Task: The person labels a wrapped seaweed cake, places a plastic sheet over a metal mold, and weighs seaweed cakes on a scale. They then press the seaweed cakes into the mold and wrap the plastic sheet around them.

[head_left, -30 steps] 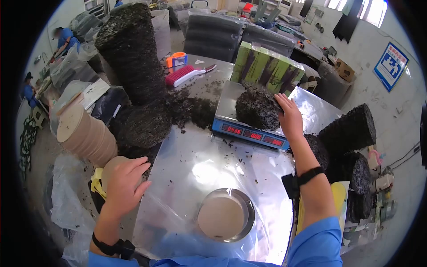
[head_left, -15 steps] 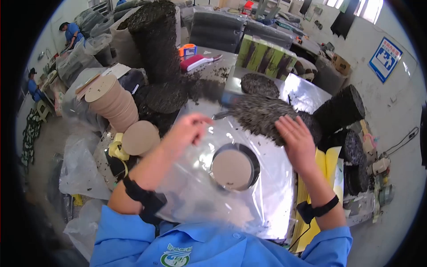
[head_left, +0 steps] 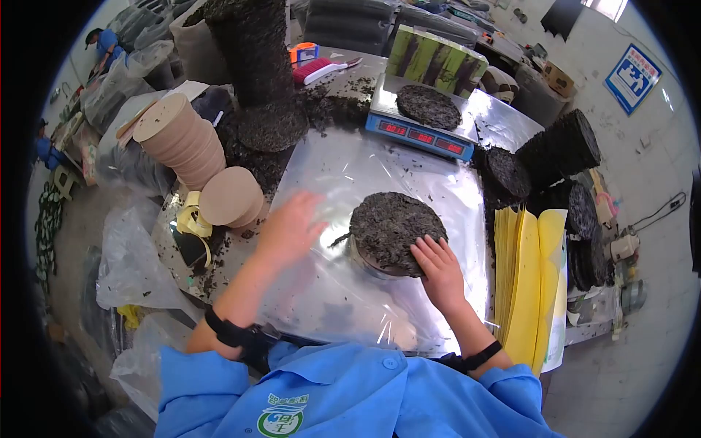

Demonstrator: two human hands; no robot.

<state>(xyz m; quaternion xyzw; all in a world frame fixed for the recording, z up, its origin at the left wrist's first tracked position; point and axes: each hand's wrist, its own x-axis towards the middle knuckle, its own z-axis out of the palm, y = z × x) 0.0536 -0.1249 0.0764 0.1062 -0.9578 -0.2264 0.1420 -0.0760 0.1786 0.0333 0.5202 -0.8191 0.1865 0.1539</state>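
A round, dark disc that looks like dried seaweed (head_left: 394, 226) lies over a round metal ring mould (head_left: 369, 261), which stands on the plastic-covered metal tabletop. My right hand (head_left: 440, 276) grips the disc at its lower right edge, fingers on top, thumb out of sight. The tan round board seen inside the mould earlier is now covered. To the left, my left hand (head_left: 290, 228) hovers over the table apart from the disc. It is blurred, but its fingers look stretched out and nothing shows in them. Behind, a blue digital scale (head_left: 420, 135) bears another dark disc (head_left: 428, 106).
Tan round boards (head_left: 182, 142) are stacked at left, near a yellow tape roll (head_left: 191, 219). A tall dark seaweed stack (head_left: 252, 58) and a red brush (head_left: 321, 70) stand farther back. At right are yellow sheets (head_left: 522, 270) and more dark stacks (head_left: 562, 150).
My right hand has brought the dark disc from near the scale down over the mould. My left hand has shifted slightly left and lower. The scale's display has come into sight.
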